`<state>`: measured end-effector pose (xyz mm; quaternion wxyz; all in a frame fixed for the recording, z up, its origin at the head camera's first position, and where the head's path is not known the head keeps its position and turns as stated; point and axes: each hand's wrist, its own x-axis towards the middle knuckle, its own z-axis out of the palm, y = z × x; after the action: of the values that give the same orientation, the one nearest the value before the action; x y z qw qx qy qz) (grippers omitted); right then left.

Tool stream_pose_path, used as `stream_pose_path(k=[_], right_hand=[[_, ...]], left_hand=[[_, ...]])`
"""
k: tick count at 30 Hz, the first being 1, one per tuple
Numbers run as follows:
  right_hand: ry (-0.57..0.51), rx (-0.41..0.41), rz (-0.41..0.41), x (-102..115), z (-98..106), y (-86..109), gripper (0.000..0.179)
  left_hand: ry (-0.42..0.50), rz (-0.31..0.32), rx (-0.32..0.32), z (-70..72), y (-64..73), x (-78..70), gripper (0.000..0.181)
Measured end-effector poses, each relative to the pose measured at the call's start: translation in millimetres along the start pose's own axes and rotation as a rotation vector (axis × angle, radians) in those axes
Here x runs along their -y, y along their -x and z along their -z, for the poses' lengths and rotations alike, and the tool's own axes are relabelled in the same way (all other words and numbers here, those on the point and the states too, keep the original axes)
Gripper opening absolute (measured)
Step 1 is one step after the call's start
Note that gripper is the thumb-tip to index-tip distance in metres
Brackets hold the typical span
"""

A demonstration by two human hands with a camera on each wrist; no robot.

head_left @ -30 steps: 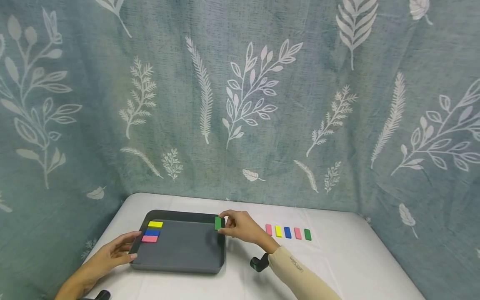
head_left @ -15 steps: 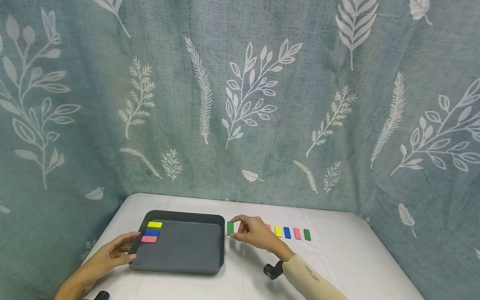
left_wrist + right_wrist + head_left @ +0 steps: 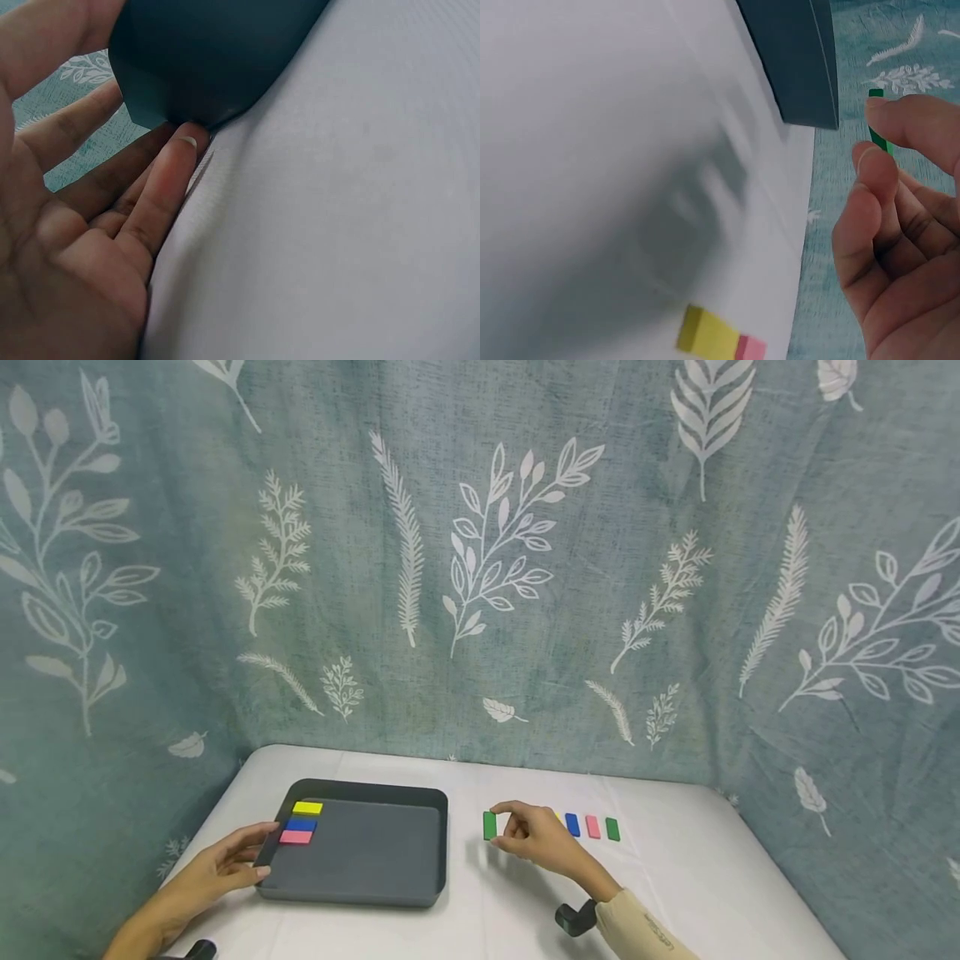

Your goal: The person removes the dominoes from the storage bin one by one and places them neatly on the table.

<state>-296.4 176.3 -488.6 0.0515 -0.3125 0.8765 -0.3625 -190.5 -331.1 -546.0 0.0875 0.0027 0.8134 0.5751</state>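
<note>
My right hand (image 3: 542,841) pinches a small flat green block (image 3: 490,826) upright between thumb and fingertips, over the table just right of the grey tray (image 3: 360,897). The right wrist view shows the same green block (image 3: 877,124) edge-on in the pinch. My left hand (image 3: 225,866) is at the tray's left side, its fairly straight fingers touching the wall near the front corner. Inside the tray's left end lie a yellow block (image 3: 307,808), a blue block (image 3: 303,822) and a pink block (image 3: 296,837), lined up one behind another.
Right of my right hand, a blue block (image 3: 573,825), a pink block (image 3: 593,827) and a green block (image 3: 612,829) stand in a row on the white table (image 3: 697,877). The hand partly covers a yellow one. A patterned curtain (image 3: 480,568) closes off the back and sides.
My right hand has carried the green block from the tray's back right corner rightward, out over the table. The left hand and the tray have stayed in place.
</note>
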Motion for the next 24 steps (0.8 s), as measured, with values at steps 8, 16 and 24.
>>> stream_pose_path(k=[8, 16, 24], right_hand=[[-0.002, -0.045, -0.032, -14.6, 6.8, 21.9, 0.044], [-0.052, -0.074, -0.061, -33.9, 15.6, 38.3, 0.048], [-0.058, -0.086, -0.157, -56.1, 19.0, 56.9, 0.047]], left_hand=[[0.008, -0.004, 0.021, -1.3, 1.2, -2.5, 0.078], [-0.003, 0.027, -0.003, -0.8, -0.4, -2.1, 0.082], [0.013, -0.013, 0.017, -0.1, -1.4, 3.5, 0.078]])
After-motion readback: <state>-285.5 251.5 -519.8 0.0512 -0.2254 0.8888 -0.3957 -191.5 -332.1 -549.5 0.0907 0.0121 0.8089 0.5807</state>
